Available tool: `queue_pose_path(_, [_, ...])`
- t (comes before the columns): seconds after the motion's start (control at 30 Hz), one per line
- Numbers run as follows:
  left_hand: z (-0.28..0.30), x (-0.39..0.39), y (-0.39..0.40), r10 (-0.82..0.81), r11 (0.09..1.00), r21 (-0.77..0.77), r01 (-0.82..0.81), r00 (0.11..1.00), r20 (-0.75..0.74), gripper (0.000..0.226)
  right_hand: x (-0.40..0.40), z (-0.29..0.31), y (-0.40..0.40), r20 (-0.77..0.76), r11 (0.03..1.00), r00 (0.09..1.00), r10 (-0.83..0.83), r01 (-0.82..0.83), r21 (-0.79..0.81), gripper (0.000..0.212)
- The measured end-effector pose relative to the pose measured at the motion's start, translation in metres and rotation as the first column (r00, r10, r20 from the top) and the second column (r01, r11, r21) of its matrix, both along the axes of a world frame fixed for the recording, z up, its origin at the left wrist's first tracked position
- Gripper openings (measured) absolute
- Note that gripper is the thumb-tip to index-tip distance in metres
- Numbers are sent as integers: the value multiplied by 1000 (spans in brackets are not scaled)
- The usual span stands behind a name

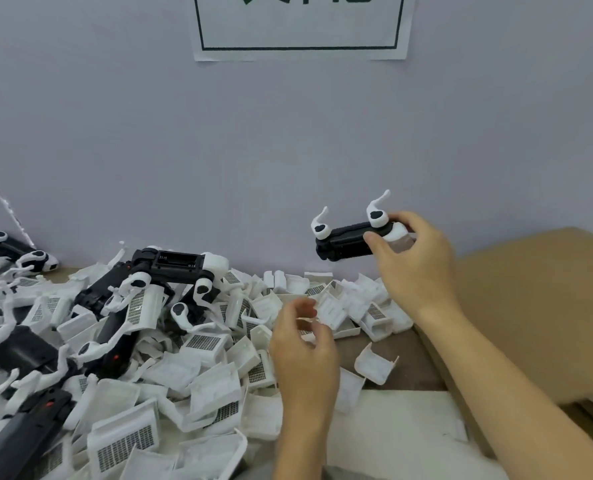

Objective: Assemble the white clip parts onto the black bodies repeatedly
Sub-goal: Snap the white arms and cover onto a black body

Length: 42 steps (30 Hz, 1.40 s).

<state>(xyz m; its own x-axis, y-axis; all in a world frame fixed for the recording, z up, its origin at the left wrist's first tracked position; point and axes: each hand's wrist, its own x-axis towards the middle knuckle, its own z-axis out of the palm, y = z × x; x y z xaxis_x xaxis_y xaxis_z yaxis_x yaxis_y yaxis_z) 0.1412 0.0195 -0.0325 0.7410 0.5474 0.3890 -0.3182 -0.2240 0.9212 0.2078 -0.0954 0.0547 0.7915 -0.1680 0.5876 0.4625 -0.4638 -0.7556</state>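
- Your right hand (414,258) holds a black body (345,242) in the air near the bench's (409,351) back edge; its fingers (374,241) pinch the end where a white clip part (397,233) sits, probably to steady that joint.
- Two white curved legs (376,211) on the body point upward, so its open side likely faces you for fitting.
- Your left hand (303,344) hovers over the pile of white clip parts (198,362), fingers loosely curled; motion blur hides whether they pinch anything.
- Finished and unfinished bodies (174,263) lie heaped toward the bench's left edge, within reach.
- A cardboard sheet (537,306) covers the right side.
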Motion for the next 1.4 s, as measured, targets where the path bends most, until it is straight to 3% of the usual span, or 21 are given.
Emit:
queue_pose_path(0.13, [0, -1, -6, -38, 947, 322, 25, 999, 34, 51, -33, 11, -30, -75, 980, 997, 13, -28, -198, 26])
queue_pose_path(0.23, [2, -5, -12, -186, 895, 391, 217, 976, -115, 55, -50, 11, -31, -184, 894, 978, 98, -168, -416, 34])
queue_pose_path(0.33, [7, -9, -14, -399, 894, 181, 410, 912, -93, 10, -59, 4, -19, -177, 877, 973, 150, -214, -431, 39])
queue_pose_path(0.37, [9, -9, -13, -425, 898, 105, 428, 904, -49, 6, -61, 1, -15, -147, 888, 975, 166, -212, -407, 42])
queue_pose_path(0.5, [14, -8, -7, -437, 883, -177, 434, 899, 25, 13, -65, -20, -9, -66, 961, 983, 172, -182, -209, 56])
queue_pose_path(0.63, [10, -3, -3, -378, 845, -412, 340, 926, -14, 17, -73, -57, -13, -168, 986, 979, 115, -132, -97, 47])
queue_pose_path(0.77, [5, 1, -4, -389, 827, -461, 321, 920, -57, 23, -85, -91, -7, -179, 981, 968, 177, -187, -43, 28])
queue_pose_path(0.87, [1, 2, -6, -412, 776, -548, 311, 909, -68, 33, -85, -98, -4, -176, 973, 960, 220, -229, -31, 37])
queue_pose_path(1.03, [-6, 5, -7, -460, 705, -628, 329, 887, -51, 32, -80, -102, -2, -278, 957, 920, 276, -289, -4, 43])
queue_pose_path(1.2, [-8, 8, -10, -506, 627, -679, 383, 862, 18, 45, -74, -102, 0, -309, 972, 924, 224, -236, -3, 49])
queue_pose_path(1.4, [-12, 6, -15, -522, 699, -585, 411, 853, -25, 26, -75, -100, -3, -319, 980, 940, 123, -167, -112, 38])
